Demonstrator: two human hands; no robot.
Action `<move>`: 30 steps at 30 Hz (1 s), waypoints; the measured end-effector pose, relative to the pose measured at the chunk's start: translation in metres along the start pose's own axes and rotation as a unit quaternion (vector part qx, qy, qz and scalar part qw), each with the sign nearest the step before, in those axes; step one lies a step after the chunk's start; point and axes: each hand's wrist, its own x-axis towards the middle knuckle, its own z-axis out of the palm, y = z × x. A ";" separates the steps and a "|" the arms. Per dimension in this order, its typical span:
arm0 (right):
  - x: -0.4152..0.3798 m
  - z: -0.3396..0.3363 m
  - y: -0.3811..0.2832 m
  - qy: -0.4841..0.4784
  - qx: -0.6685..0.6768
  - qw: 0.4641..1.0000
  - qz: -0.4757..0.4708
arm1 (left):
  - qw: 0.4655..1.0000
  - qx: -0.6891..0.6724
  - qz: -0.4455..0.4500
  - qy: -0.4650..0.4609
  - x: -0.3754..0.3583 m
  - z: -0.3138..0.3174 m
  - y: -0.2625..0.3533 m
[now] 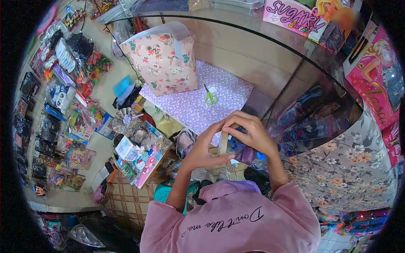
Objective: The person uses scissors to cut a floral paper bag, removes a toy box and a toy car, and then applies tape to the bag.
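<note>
A roll of tape, seen edge-on, is held between both hands over the near edge of the glass tabletop. My left hand is closed round it, fingers at the top and thumb at the bottom. The fingers of my right hand are bent and pinch at the roll's upper end; whether a strip is lifted is too small to tell. Beyond the hands lies a purple flowered paper sheet, with green-handled scissors on it. A pink floral-paper package stands at the sheet's left, its top edge loose and showing white.
The glass tabletop has a dark curved edge. Boxed dolls stand at the right, beside flowered grey paper. Bagged goods fill the left side. A Hello Kitty item lies left of my arm, above a teal stool.
</note>
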 end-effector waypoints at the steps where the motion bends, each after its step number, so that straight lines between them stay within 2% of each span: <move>1: 0.000 -0.001 -0.001 0.005 -0.029 1.000 -0.001 | 1.000 -0.027 -0.013 0.004 0.002 0.001 0.002; 2: -0.001 0.000 -0.003 0.015 -0.043 0.999 0.009 | 0.998 -0.054 -0.027 0.008 0.003 0.002 0.004; 4: -0.002 0.000 -0.008 0.034 -0.068 0.997 0.029 | 0.999 -0.010 -0.050 0.014 0.007 0.002 0.006; 5: -0.002 -0.005 -0.010 0.050 -0.125 0.991 0.005 | 0.998 0.013 -0.061 0.017 0.008 0.002 0.006; 7: -0.001 -0.023 -0.013 0.082 -0.241 0.966 -0.045 | 0.987 0.013 -0.160 0.002 0.007 -0.003 0.000; 8: -0.001 -0.026 -0.015 0.061 -0.226 0.971 -0.046 | 0.978 0.013 -0.208 -0.005 0.006 -0.004 -0.005; 11: 0.004 -0.023 -0.004 -0.034 -0.170 0.984 -0.038 | 0.995 0.034 -0.066 -0.068 -0.004 0.000 -0.014; 12: 0.004 -0.020 0.002 -0.047 -0.142 0.988 -0.034 | 0.991 0.083 -0.058 -0.082 -0.007 0.001 -0.010; 17: 0.011 -0.016 0.019 -0.109 -0.056 0.992 -0.007 | 0.982 0.105 -0.074 -0.138 -0.006 -0.004 -0.010; 18: 0.011 -0.016 0.020 -0.106 -0.021 0.994 0.029 | 0.981 0.103 -0.076 -0.143 -0.007 -0.004 -0.015; 20: 0.013 -0.012 0.021 -0.100 0.049 0.989 0.101 | 0.990 0.067 -0.061 -0.112 -0.011 -0.003 -0.030; 22: 0.011 0.002 0.040 -0.006 0.187 0.974 0.125 | 0.994 0.028 -0.049 -0.092 -0.010 -0.003 -0.033; 24: 0.009 0.020 0.052 0.086 0.293 0.938 0.164 | 0.996 -0.012 -0.040 -0.081 -0.005 -0.007 -0.026; 27: -0.009 0.033 0.056 0.093 0.303 0.925 0.210 | 0.993 -0.101 -0.060 -0.016 0.000 -0.010 -0.025; 28: -0.017 0.039 0.064 0.049 0.273 0.944 0.179 | 0.995 -0.081 -0.060 0.001 0.002 -0.014 -0.026; 30: -0.033 0.054 0.057 0.038 0.245 0.963 0.107 | 0.989 -0.108 -0.092 0.048 0.011 -0.018 -0.025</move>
